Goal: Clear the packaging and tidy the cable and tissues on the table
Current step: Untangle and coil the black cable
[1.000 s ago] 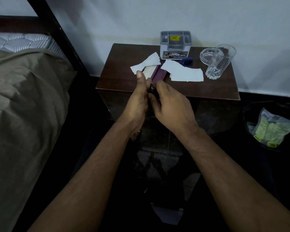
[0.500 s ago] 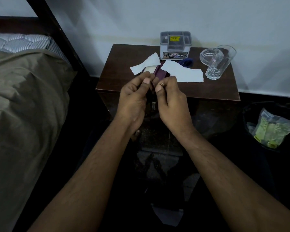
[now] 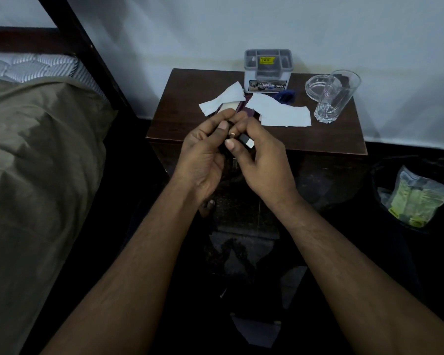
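Both my hands meet over the front edge of the dark wooden bedside table [image 3: 190, 98]. My right hand [image 3: 262, 160] pinches a black cable plug [image 3: 245, 140] with a silver end. My left hand [image 3: 203, 152] is closed around the dark rest of the cable, most of it hidden in the fingers. Behind the hands lie two white tissues, one at the left [image 3: 222, 98] and a larger one at the right [image 3: 282, 112]. Between them sits a purple packaging box [image 3: 249, 112] with a pale inside [image 3: 228, 106].
A grey organiser box [image 3: 268, 70] stands at the table's back edge, with a small blue object [image 3: 286, 96] beside it. A glass ashtray [image 3: 318, 85] and a tall drinking glass [image 3: 336, 96] occupy the right corner. A bed [image 3: 36, 149] is at left. A black bin [image 3: 418, 196] holding wrappers is at right.
My hands have turned and risen slightly. The right hand has drawn the plug out, so its silver end now shows between the fingertips.
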`<state>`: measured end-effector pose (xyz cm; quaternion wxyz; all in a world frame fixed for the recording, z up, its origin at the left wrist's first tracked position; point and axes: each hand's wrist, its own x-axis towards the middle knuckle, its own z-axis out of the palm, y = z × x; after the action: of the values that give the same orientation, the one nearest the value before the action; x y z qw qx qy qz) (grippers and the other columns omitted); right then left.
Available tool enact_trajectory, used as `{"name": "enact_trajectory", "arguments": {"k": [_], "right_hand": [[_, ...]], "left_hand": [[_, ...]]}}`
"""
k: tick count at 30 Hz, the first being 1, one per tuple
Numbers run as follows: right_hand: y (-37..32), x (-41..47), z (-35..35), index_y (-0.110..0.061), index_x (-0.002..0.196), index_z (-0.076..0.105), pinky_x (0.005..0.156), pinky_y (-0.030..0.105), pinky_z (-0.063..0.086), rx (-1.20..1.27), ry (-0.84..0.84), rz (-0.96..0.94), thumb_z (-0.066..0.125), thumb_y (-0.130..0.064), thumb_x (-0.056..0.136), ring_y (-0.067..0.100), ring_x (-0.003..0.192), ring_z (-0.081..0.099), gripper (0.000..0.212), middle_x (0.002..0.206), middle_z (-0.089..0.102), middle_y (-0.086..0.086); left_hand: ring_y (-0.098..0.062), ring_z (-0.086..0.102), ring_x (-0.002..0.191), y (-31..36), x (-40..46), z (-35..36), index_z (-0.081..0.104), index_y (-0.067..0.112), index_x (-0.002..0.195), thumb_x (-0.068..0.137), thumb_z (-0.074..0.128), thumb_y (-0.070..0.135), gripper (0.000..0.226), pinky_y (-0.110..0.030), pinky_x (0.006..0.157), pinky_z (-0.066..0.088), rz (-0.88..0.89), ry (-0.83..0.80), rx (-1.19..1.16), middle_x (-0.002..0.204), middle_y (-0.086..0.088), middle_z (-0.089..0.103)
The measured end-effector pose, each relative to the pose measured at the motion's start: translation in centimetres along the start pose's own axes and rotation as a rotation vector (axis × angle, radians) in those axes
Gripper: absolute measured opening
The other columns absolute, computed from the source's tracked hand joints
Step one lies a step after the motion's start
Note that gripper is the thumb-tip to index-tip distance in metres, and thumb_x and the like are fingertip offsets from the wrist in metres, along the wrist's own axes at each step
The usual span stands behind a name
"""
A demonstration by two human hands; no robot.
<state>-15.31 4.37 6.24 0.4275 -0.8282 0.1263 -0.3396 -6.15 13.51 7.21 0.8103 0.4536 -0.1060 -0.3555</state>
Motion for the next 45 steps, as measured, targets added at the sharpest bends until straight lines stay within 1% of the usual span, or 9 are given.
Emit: {"name": "enact_trajectory", "arguments": {"k": [9, 12, 15, 20, 24, 28, 31, 35, 45], "right_hand": [[0.2, 0.0, 0.0, -0.006, 0.109, 0.057, 0.062, 0.014, 0.043, -0.094, 0.033, -0.041, 0.055, -0.025, 0.105, -0.002, 0.069, 0.057, 0.02, 0.09, 0.065, -0.011], [0.0, 0.0, 0.1, -0.005, 0.115, 0.058, 0.074, 0.027, 0.054, -0.08, -0.011, -0.049, 0.051, -0.023, 0.106, 0.008, 0.091, 0.068, 0.021, 0.107, 0.069, -0.006], [0.2, 0.1, 0.1, -0.006, 0.119, 0.059, 0.08, 0.021, 0.054, -0.068, -0.006, -0.058, 0.052, -0.019, 0.105, 0.005, 0.097, 0.067, 0.02, 0.114, 0.07, -0.007], [1.0, 0.8, -0.4, -0.01, 0.11, 0.058, 0.072, 0.024, 0.056, 0.179, 0.054, 0.09, 0.066, -0.012, 0.097, 0.003, 0.076, 0.068, 0.016, 0.11, 0.07, -0.009], [0.8, 1.2, -0.7, -0.017, 0.107, 0.06, 0.063, 0.021, 0.053, 0.414, 0.066, 0.174, 0.072, -0.012, 0.093, 0.009, 0.067, 0.066, 0.02, 0.1, 0.074, 0.001], [0.8, 0.6, -0.2, -0.01, 0.11, 0.064, 0.075, 0.027, 0.057, 0.321, 0.038, 0.133, 0.067, -0.01, 0.097, 0.012, 0.082, 0.07, 0.014, 0.099, 0.075, 0.0], [0.5, -0.1, 0.7, -0.007, 0.113, 0.065, 0.088, 0.02, 0.053, 0.204, -0.024, 0.065, 0.065, -0.003, 0.096, 0.004, 0.095, 0.07, 0.018, 0.105, 0.074, -0.005], [0.1, 0.0, 1.1, -0.009, 0.11, 0.067, 0.089, 0.018, 0.053, 0.14, -0.029, 0.035, 0.067, -0.003, 0.093, 0.004, 0.099, 0.069, 0.018, 0.106, 0.073, -0.006], [-0.8, -0.5, 0.8, -0.013, 0.107, 0.061, 0.087, 0.02, 0.051, 0.043, -0.088, -0.148, 0.061, -0.005, 0.096, 0.007, 0.101, 0.065, 0.014, 0.106, 0.065, -0.005]], "left_hand": [[-0.034, 0.054, 0.139, 0.6, -0.4, 0.5, 0.046, -0.007, 0.143, 0.105, 0.045, 0.037, 0.059, -0.039, 0.117, 0.044, -0.033, -0.068, -0.199, 0.148, -0.028, 0.054], [-0.031, 0.061, 0.129, 0.8, -0.3, 0.2, 0.043, -0.007, 0.146, 0.109, 0.022, 0.052, 0.073, -0.037, 0.106, 0.052, -0.049, -0.081, -0.218, 0.151, -0.028, 0.05], [-0.032, 0.057, 0.132, 1.0, -0.3, 0.0, 0.037, -0.009, 0.151, 0.106, 0.018, 0.061, 0.085, -0.036, 0.104, 0.053, -0.054, -0.109, -0.242, 0.153, -0.028, 0.049], [-0.025, 0.066, 0.103, 1.1, -0.6, 0.1, 0.028, -0.01, 0.154, 0.1, 0.018, 0.071, 0.098, -0.039, 0.088, 0.051, -0.068, -0.192, -0.304, 0.122, -0.022, 0.064], [-0.027, 0.062, 0.099, 1.1, -0.6, 0.2, 0.034, -0.01, 0.152, 0.102, 0.022, 0.066, 0.092, -0.043, 0.085, 0.048, -0.093, -0.169, -0.333, 0.115, -0.02, 0.065], [-0.029, 0.064, 0.112, 0.9, -0.4, 0.3, 0.054, -0.003, 0.136, 0.106, 0.037, 0.049, 0.062, -0.041, 0.092, 0.05, -0.071, -0.038, -0.344, 0.12, -0.017, 0.071], [-0.011, 0.062, 0.08, 0.9, 0.1, 0.1, 0.067, 0.002, 0.119, 0.1, 0.056, 0.029, 0.034, -0.029, 0.076, 0.057, -0.027, 0.1, -0.335, 0.092, -0.004, 0.066], [-0.002, 0.056, 0.057, 0.8, 0.6, -0.4, 0.069, 0.005, 0.112, 0.104, 0.05, 0.008, 0.02, -0.021, 0.066, 0.059, -0.021, 0.167, -0.308, 0.075, 0.001, 0.062], [-0.018, 0.078, 0.094, 0.3, 0.2, 0.1, 0.068, -0.001, 0.115, 0.099, 0.053, -0.007, 0.023, -0.025, 0.086, 0.063, 0.017, 0.183, -0.14, 0.1, -0.013, 0.08]]}}
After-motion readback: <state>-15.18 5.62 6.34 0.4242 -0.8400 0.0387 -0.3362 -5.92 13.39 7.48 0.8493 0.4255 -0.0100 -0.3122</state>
